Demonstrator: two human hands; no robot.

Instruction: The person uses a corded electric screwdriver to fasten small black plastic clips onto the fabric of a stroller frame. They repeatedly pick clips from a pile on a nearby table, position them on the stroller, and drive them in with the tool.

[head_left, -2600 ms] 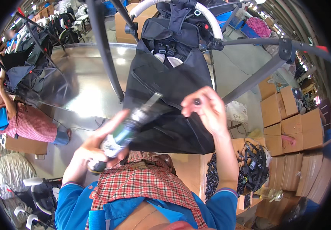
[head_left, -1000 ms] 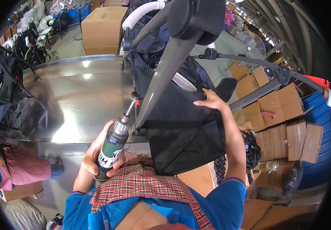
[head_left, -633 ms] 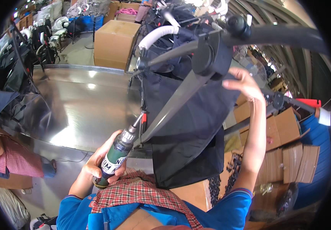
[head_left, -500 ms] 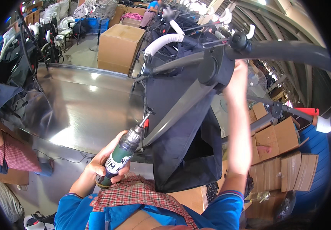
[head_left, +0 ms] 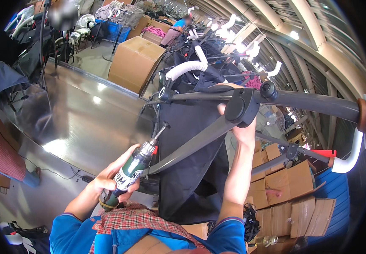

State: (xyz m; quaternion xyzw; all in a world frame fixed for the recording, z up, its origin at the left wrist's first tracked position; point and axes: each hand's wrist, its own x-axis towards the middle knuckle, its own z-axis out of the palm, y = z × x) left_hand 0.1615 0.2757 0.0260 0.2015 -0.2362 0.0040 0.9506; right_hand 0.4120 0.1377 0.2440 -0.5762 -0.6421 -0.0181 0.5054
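Left hand [head_left: 108, 179]: is wrapping its fingers and thumb around the power screwdriver; this grip is holding it by the body, with little gap showing.
Power screwdriver [head_left: 139, 163]: is tilting up and to the right in the left hand, with its green-and-black body wearing a white band; its metal bit is pointing toward the near left edge of the black fabric, and I cannot tell whether the tip is touching anything.
Right hand [head_left: 242, 133]: is reaching up behind the dark joint [head_left: 239, 109], which is hiding much of it; fingers and thumb are showing on 2 sides of a tube, and I cannot tell how far closed this grip is or what it is holding.
Grey frame [head_left: 193, 144]: is slanting from the joint down toward the screwdriver, with a 2nd tube running rightward.
Black fabric [head_left: 183, 122]: is hanging behind the slanting tube.
White padded bar [head_left: 187, 69]: is curving above the fabric.
Metal tabletop [head_left: 85, 122]: is shining on the left.
Cardboard box [head_left: 134, 63]: is standing beyond it.
Opened cartons [head_left: 282, 180]: are lying on the right.
Co-worker [head_left: 8, 152]: is standing at the left edge, wearing a checked apron.
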